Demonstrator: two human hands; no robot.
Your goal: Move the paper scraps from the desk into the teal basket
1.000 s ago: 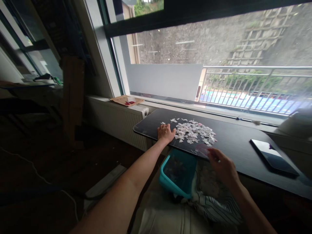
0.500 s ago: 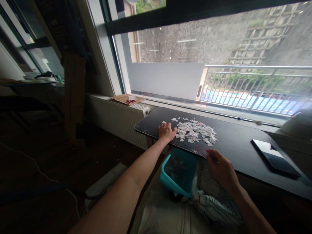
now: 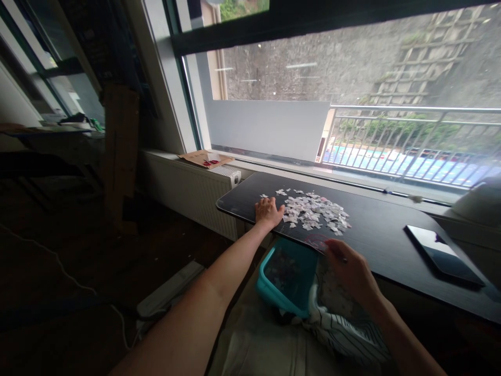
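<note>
A spread pile of small whitish paper scraps [image 3: 315, 210] lies on the black tabletop [image 3: 376, 224]. My left hand [image 3: 269, 210] rests on the table at the pile's left side, fingers spread and holding nothing. At the near edge of the table, my right hand [image 3: 346, 261] is closed on a thin, see-through pink piece of plastic [image 3: 316, 241] with a curved outline; its exact kind is hard to make out. Below that edge sits a teal plastic bin [image 3: 264, 292] with scraps inside, partly hidden under the tabletop.
A dark tablet or phone [image 3: 442, 256] lies on the table's right side. Red-handled scissors [image 3: 212, 162] rest on brown paper above the radiator [image 3: 195, 183]. Striped cloth [image 3: 348, 331] bunches beside the bin. A white cable [image 3: 58, 266] runs over the floor at left.
My right hand has shifted slightly left along the table's near edge with the pink plastic piece. My left hand and the pile look the same.
</note>
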